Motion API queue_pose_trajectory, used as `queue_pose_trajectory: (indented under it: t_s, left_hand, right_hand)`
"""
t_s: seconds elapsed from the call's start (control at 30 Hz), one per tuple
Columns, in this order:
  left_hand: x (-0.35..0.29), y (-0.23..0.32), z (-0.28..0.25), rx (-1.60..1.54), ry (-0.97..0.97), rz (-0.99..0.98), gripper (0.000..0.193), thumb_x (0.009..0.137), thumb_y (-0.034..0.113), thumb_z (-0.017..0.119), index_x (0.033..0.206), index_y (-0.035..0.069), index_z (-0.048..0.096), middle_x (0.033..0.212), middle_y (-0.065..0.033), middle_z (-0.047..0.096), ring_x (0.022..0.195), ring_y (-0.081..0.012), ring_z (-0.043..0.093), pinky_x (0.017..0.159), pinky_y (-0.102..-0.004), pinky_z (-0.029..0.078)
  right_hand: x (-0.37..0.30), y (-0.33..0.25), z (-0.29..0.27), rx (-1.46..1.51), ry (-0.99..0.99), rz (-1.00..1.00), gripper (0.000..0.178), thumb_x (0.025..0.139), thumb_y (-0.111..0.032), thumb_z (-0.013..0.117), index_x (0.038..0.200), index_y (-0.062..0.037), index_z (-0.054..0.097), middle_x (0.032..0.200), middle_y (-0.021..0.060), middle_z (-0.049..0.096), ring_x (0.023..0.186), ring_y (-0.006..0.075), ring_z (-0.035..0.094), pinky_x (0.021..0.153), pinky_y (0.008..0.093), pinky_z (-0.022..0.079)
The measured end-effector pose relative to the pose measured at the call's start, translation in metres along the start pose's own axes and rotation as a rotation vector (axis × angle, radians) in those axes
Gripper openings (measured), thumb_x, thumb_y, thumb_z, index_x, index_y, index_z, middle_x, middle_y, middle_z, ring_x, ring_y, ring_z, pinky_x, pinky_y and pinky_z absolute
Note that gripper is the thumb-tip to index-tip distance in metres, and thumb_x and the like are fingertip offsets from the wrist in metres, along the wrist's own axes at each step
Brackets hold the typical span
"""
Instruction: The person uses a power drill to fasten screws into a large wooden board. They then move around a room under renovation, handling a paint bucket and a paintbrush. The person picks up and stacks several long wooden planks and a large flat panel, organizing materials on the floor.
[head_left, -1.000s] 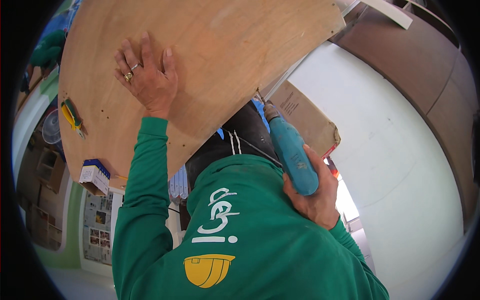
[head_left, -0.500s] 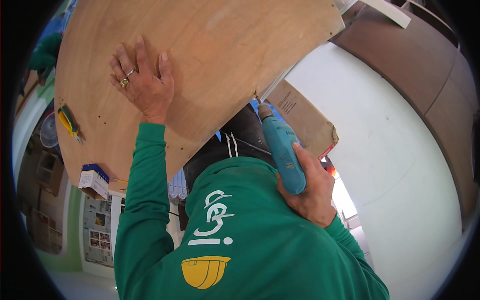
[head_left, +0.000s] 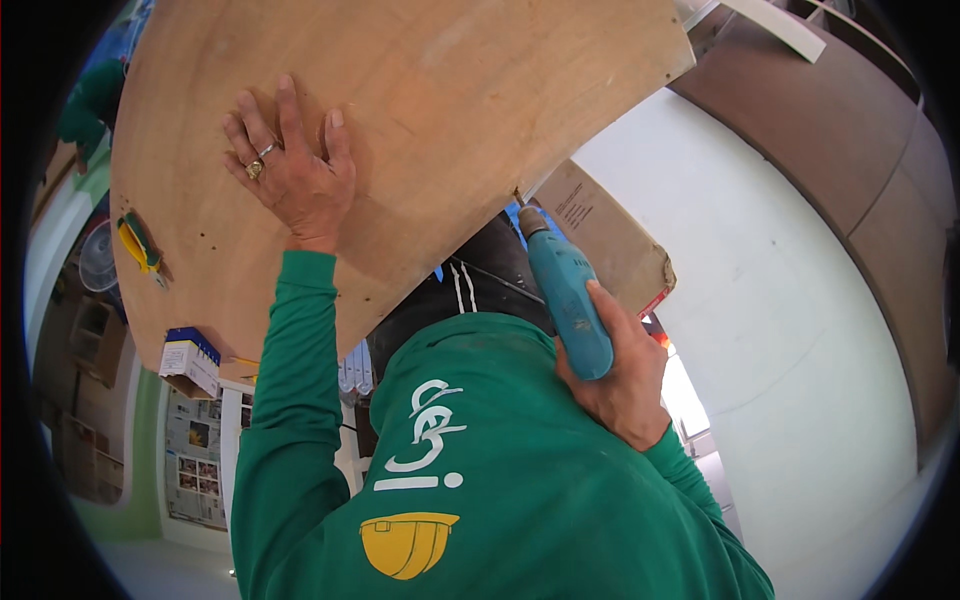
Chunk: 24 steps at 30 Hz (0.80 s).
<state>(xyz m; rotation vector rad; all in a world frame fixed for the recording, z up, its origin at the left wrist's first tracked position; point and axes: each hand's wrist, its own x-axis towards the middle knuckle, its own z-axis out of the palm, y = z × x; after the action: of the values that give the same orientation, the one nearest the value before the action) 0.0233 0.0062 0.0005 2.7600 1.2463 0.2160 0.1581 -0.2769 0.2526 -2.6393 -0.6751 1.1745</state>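
A large wooden board (head_left: 430, 130) spreads in front of me. Flat on its surface rests my left hand (head_left: 300, 185), fingers spread, holding nothing. My right hand (head_left: 625, 375) is wrapped round the handle of a teal power drill (head_left: 568, 295). The drill's bit (head_left: 518, 197) meets the board's near edge, where a small rough spot shows; how deep the bit sits I cannot tell. Farther left on the board lie yellow-and-green pliers (head_left: 138, 245), and a small blue-and-white box (head_left: 190, 360) stands at its near left corner.
Beyond the drill is a brown cardboard box (head_left: 590, 230) beside a white wall (head_left: 780, 270). Brown panels (head_left: 800, 130) curve along the right. At the far left, another person's green sleeve (head_left: 92, 100) shows. A yellow pencil-like stick (head_left: 243, 361) lies near the small box.
The board, my left hand and the drill's tip sit slightly farther right in view. The drill bit stays at the board's edge, and both hands keep their hold and pose.
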Motion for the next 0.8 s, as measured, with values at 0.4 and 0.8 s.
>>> queue_pose_trajectory:
  t_s: [0.4, 0.8]
  left_hand:
    - [-0.002, 0.002, -0.005, 0.014, 0.015, -0.01, 0.067, 0.097, 0.051, 0.065, 0.157, 0.025, 0.05, 0.165, -0.018, 0.036, 0.153, -0.046, 0.028, 0.117, -0.0717, 0.025]
    - [-0.01, 0.003, -0.007, 0.04, 0.032, 0.001, 0.065, 0.1, 0.052, 0.059, 0.157, 0.024, 0.048, 0.166, -0.0184, 0.034, 0.155, -0.0455, 0.025, 0.12, -0.0701, 0.02]
  right_hand:
    - [-0.009, 0.017, -0.016, 0.067, -0.043, -0.033, 0.082, 0.071, -0.013, 0.086, 0.147, -0.0108, 0.057, 0.119, 0.0194, 0.071, 0.1, 0.035, 0.074, 0.085, 0.0421, 0.06]
    - [-0.107, 0.042, 0.018, 0.471, 0.219, 0.189, 0.072, 0.079, -0.012, 0.083, 0.146, -0.0029, 0.057, 0.117, 0.0207, 0.075, 0.104, 0.0273, 0.075, 0.097, 0.0386, 0.056]
